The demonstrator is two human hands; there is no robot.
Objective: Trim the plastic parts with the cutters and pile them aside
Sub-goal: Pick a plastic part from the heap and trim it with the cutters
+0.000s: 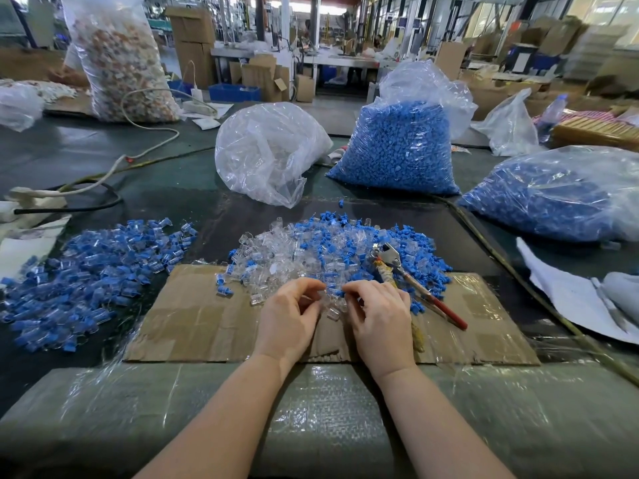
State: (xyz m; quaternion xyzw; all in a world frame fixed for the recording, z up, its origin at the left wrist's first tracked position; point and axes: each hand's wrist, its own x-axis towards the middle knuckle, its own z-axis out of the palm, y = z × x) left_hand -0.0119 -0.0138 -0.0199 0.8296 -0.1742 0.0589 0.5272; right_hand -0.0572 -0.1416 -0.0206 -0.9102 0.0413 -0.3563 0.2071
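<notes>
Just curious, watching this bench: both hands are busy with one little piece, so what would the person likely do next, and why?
Probably reach the right hand for the cutters. Both hands pinch a small part between them, left hand included, while the cutters lie unheld on the mixed pile.

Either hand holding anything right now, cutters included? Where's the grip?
Both hands pinch small parts: left hand a clear piece, right hand a blue piece, at the fingertips. The cutters lie unheld on the pile.
</notes>
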